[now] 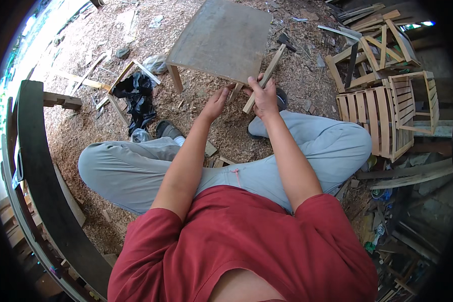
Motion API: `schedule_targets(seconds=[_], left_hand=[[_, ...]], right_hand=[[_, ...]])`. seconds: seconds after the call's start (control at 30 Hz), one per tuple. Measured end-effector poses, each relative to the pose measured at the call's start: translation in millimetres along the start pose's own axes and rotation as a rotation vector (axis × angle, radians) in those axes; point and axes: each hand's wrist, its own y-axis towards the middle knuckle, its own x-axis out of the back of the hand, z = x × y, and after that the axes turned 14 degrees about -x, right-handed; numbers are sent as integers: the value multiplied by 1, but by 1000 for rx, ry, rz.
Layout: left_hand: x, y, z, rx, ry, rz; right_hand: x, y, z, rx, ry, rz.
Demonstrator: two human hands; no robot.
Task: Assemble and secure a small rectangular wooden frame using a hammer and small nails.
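My right hand (265, 96) is wrapped round the squared wooden handle of a hammer (272, 68). The hammer's dark head points away from me, beside the right edge of a low table with a flat grey-brown top (221, 38). My left hand (216, 104) is at the table's near edge, close to a short wooden leg (235, 92). Its fingers look stretched out; the tips are partly hidden, and I cannot tell whether they touch the leg. Another wooden leg (175, 79) shows under the table's near left corner.
Wood shavings (98, 121) cover the ground. Slatted wooden frames (372, 113) and scrap wood are piled at right. Black plastic (138, 100) lies by a small wooden frame (117, 83) on the left. A thick dark beam (38, 166) runs along the left side.
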Motion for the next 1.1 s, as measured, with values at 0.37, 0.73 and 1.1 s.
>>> schedule_targets(seconds=[0.37, 0.73, 1.1], left_hand=[[-4, 1, 22, 227, -253, -182], [2, 4, 14, 340, -293, -95], [-2, 6, 14, 209, -227, -144]], right_hand=[[2, 7, -21, 59, -96, 75], [2, 8, -32, 19, -105, 8], [7, 13, -38, -4, -155, 9]])
